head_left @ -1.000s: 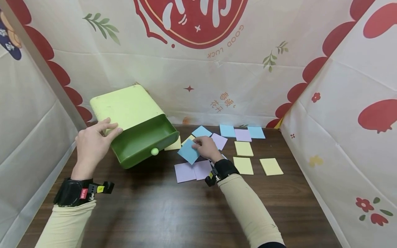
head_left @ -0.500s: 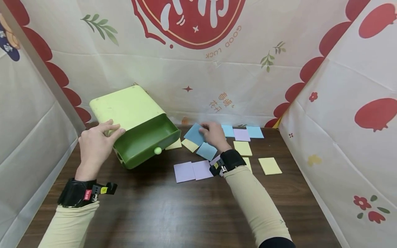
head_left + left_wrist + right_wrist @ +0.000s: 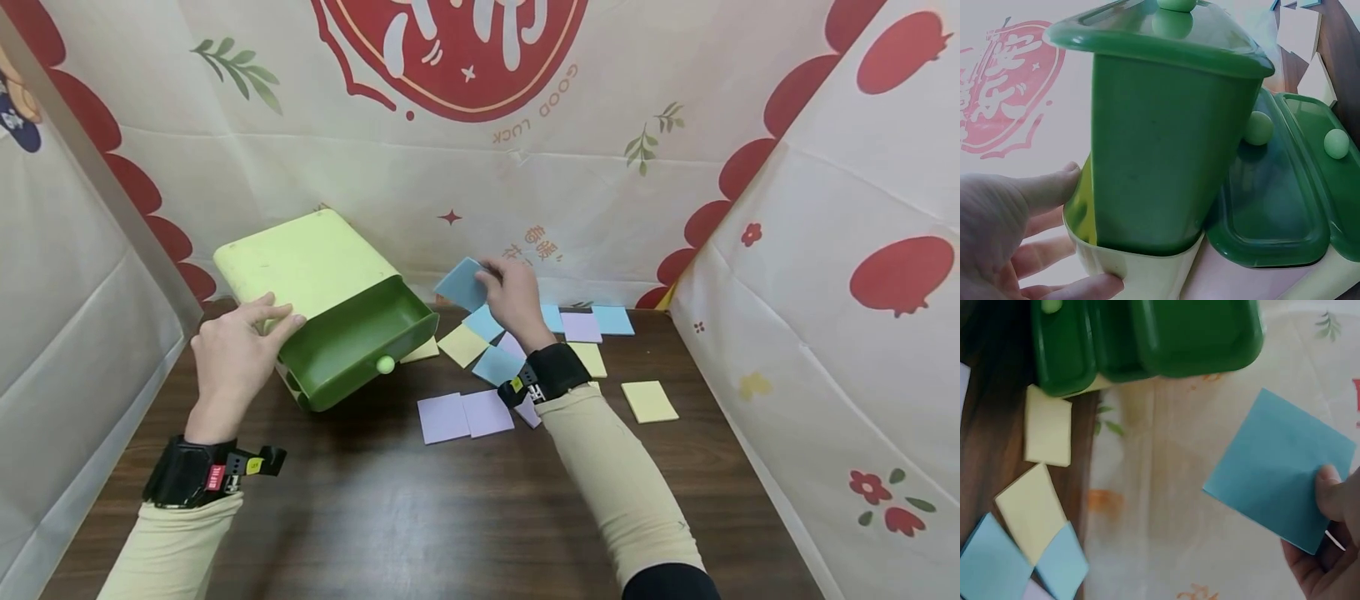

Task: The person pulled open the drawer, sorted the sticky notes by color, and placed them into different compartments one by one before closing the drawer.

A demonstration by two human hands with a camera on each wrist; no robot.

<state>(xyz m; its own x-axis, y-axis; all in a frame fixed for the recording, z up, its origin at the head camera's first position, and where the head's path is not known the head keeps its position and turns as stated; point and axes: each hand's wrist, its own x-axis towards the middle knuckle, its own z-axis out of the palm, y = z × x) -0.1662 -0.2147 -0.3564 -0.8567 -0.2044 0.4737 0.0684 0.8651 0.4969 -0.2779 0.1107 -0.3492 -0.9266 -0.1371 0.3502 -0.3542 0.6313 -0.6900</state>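
In the head view my right hand (image 3: 513, 302) pinches a blue sticky note pad (image 3: 461, 283) by one edge, raised above the back of the table. The right wrist view shows the same blue pad (image 3: 1282, 469) flat-side on, my thumb on its face. My left hand (image 3: 236, 354) grips the front edge of a light green drawer cabinet (image 3: 307, 258). Its top green drawer (image 3: 360, 337) is pulled out; the part of its inside visible to me holds nothing. Two lower drawers (image 3: 1272, 200) with round knobs are pushed in, seen in the left wrist view.
Yellow (image 3: 463, 345), purple (image 3: 444, 417) and blue (image 3: 498, 364) sticky note pads lie scattered on the dark wooden table (image 3: 390, 500), right of the cabinet. Printed cloth walls (image 3: 420, 167) enclose the back and sides.
My right hand has carried the blue pad from low over the other pads toward the back and upward. My left hand and the cabinet have barely moved.
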